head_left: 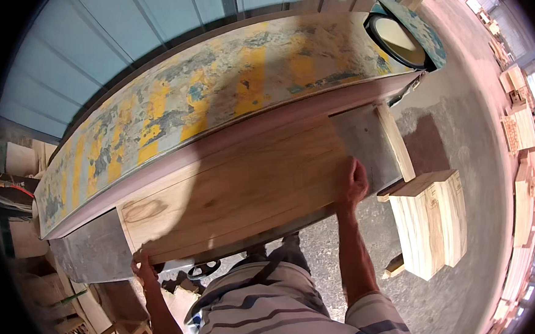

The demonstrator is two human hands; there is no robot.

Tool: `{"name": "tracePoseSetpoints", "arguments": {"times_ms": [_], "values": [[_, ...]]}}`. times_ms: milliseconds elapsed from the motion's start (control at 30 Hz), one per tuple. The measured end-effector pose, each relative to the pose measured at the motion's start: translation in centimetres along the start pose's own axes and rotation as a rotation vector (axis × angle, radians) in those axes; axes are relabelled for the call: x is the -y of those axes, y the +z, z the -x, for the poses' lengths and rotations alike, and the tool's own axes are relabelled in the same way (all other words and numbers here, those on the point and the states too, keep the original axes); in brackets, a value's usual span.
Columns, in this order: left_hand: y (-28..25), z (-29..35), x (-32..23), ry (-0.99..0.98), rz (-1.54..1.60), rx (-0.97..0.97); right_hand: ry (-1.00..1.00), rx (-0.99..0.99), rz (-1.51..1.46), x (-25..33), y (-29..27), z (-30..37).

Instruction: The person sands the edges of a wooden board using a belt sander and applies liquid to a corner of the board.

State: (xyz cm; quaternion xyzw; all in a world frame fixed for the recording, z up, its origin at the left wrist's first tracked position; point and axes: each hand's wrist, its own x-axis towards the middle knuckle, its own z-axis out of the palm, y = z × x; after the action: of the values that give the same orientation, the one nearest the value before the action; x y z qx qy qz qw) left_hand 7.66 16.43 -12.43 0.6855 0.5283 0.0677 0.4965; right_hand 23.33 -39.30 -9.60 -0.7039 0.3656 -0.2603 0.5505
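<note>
A wide, flat wooden panel (238,187) lies on the grey metal table (89,254) of a belt sander (172,105). Its far long edge runs along the pinkish sanding belt (240,124), touching it as far as I can see. My left hand (145,269) grips the near left corner, with the fingers wrapped over the edge. At the opposite end, my right hand (353,181) is closed on the right edge, its fingers curled. A dark knot shows near the panel's left end, and shadow covers much of its right part.
A wooden strip (396,144) borders the table's right end. Stacked light boards (430,224) stand on the floor to the right. A black handwheel (204,269) sits below the table's near edge. More timber stacks (526,182) line the far right; a blue panelled wall (118,35) rises behind.
</note>
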Motion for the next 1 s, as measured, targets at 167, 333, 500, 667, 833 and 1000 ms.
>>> {"name": "tracePoseSetpoints", "arguments": {"times_ms": [167,333,500,667,833,1000], "values": [[-1.8,-1.7,0.6,-0.016,-0.044,-0.081,-0.083,-0.018,0.016,-0.1,1.5,1.7],[2.5,1.8,2.4,0.217,0.179,0.013,-0.178,-0.016,-0.051,-3.3,-1.0,-4.2],[3.2,4.9,-1.9,0.089,0.061,-0.115,-0.007,0.008,-0.012,-0.1,-0.6,-2.5],[2.4,4.1,-2.4,-0.01,0.061,-0.13,-0.073,0.045,-0.055,0.4,0.0,-0.9],[-1.4,-1.4,2.2,0.103,0.226,-0.089,-0.091,0.092,-0.065,-0.6,1.3,2.6],[-4.1,-3.6,-0.3,0.012,0.01,0.0,-0.065,0.093,-0.157,-0.8,3.1,5.6]]}}
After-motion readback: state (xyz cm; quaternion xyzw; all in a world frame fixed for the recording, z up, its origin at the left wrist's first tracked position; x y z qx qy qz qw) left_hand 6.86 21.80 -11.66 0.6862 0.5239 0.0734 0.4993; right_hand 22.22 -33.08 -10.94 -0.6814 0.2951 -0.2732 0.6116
